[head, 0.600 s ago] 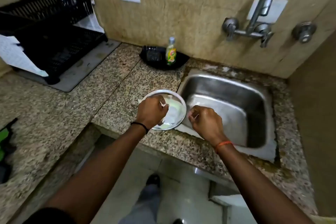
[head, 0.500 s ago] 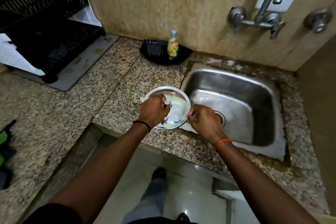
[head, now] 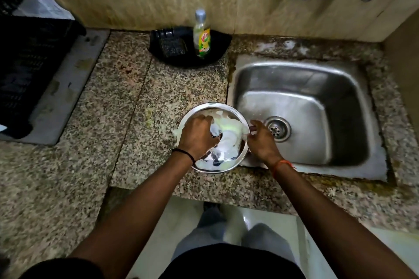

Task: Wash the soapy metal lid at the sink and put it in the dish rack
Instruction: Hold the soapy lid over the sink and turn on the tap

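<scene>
Steadying the lid (head: 229,133) on the tabletop (head: 136,102) beside the sink (head: 301,70), my left hand (head: 197,136) gripped its middle, fingers curled; right hand (head: 260,140) pinched the rim, probably for lifting.

Dim, soft-focus kitchen view, bowed by a wide lens.

The light on my worktop (head: 68,188) is weak, with pale glare on the steel sink (head: 294,106) and the floor tiles (head: 254,219). The dish rack (head: 27,70) is near-black, motion blur smears the frame, and the edges curve.
</scene>
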